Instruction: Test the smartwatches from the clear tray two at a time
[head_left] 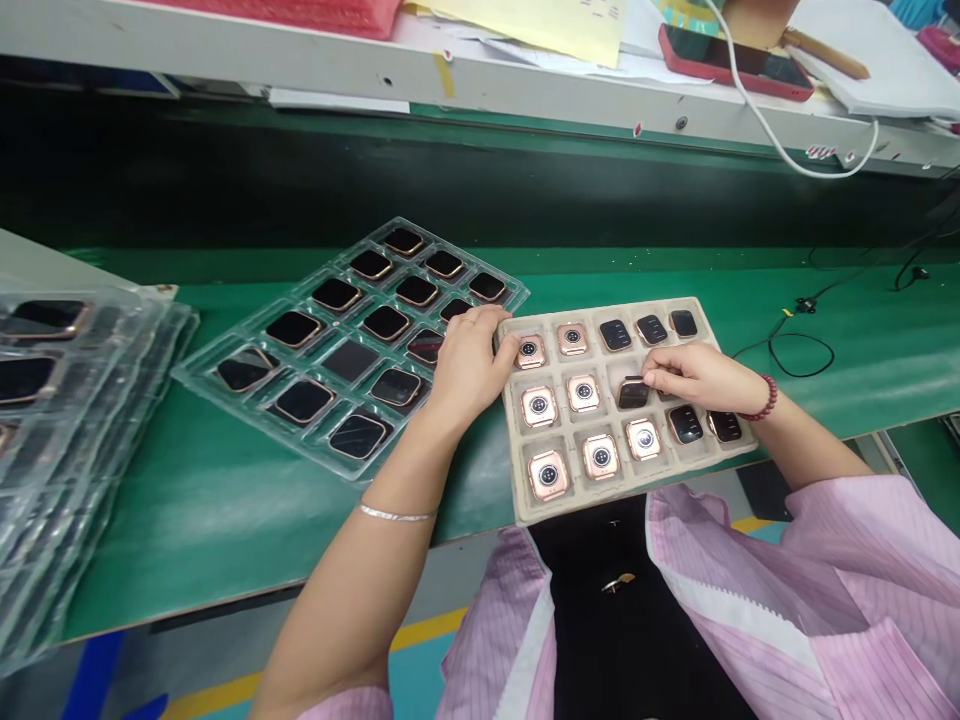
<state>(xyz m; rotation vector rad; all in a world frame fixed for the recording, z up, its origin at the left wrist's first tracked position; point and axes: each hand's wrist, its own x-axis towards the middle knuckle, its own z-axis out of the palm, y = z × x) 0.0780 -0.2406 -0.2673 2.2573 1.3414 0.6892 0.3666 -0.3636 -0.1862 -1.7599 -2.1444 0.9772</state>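
Right hand [694, 378]: grip closed, thumb and fingers pinching a dark watch case [634, 393] at its edge
Watch case: over the middle row of the beige tray [517, 498], third compartment from the left
Left hand [469, 362]: at the beige tray's upper-left corner, whether gripping cannot be told
Beige tray: on the green tabletop [255, 540], seven watches showing pink backs
Clear tray [259, 425]: left of it, holding dark-faced watches
Stacked trays [97, 480]: far left
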